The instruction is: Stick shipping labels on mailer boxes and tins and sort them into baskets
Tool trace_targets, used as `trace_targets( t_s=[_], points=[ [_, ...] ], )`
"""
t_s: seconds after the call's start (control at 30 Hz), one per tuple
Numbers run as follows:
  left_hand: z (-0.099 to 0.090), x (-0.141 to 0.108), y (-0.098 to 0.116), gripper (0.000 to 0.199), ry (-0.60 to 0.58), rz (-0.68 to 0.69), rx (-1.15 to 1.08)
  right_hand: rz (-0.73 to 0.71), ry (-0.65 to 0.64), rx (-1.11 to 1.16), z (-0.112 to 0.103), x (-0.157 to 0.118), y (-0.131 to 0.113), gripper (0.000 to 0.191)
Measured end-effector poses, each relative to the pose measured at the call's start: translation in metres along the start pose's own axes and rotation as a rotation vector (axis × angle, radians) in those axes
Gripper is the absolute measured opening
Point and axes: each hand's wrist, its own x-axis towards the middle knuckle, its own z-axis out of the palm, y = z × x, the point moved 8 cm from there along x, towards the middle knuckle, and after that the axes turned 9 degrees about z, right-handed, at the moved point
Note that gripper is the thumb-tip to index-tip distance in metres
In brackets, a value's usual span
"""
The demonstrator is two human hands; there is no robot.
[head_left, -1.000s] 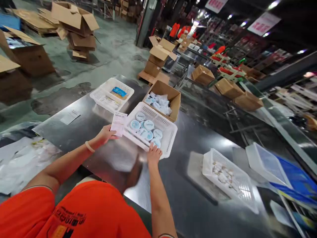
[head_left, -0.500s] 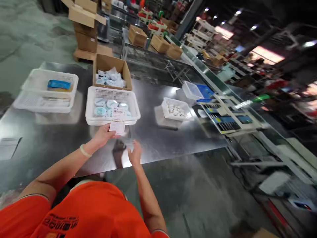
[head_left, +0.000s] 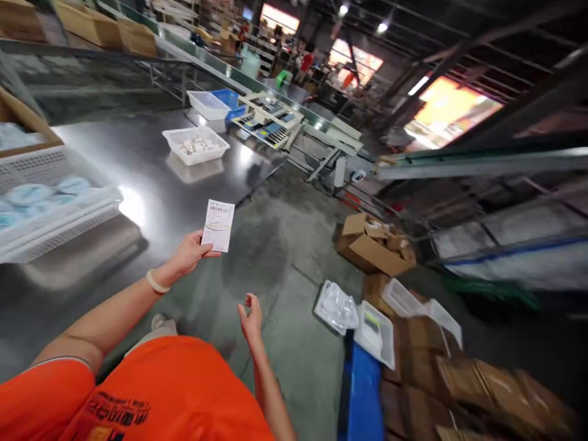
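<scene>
My left hand, with a pale band at the wrist, is closed on the lower left corner of a white printed label with a barcode at its top. It holds the label up near the edge of the metal table. Lower and to the right, my right hand hangs over the floor, fingers apart and partly curled, with nothing in it. A white basket of round pale-blue items sits on the table at the left.
A small white basket of little pieces stands farther back on the table. On the right are an open carton, clear trays, stacked boxes and a blue surface. A conveyor runs behind.
The view has swung to the right, so the table has slid left and cartons and trays have appeared. My left hand still holds the label, now off the basket.
</scene>
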Motion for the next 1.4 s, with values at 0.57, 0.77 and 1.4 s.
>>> trace_targets(
  t_s=[0.57,0.77,1.4],
  points=[
    [0.413,-0.148,-0.195,0.044,-0.732,-0.306,0.119,0.593,0.64,0.252,-0.263,-0.229,0.235,0.034],
    [0.538,-0.2,-0.285,0.048,-0.902,-0.349,0.172,0.701,0.815,0.414,-0.338,-0.259,0.31,0.036],
    [0.943,-0.462,-0.505,0.058,-1.306,-0.433,0.163,1.225,1.213,0.519,-0.518,-0.486,0.506,0.022]
  ],
)
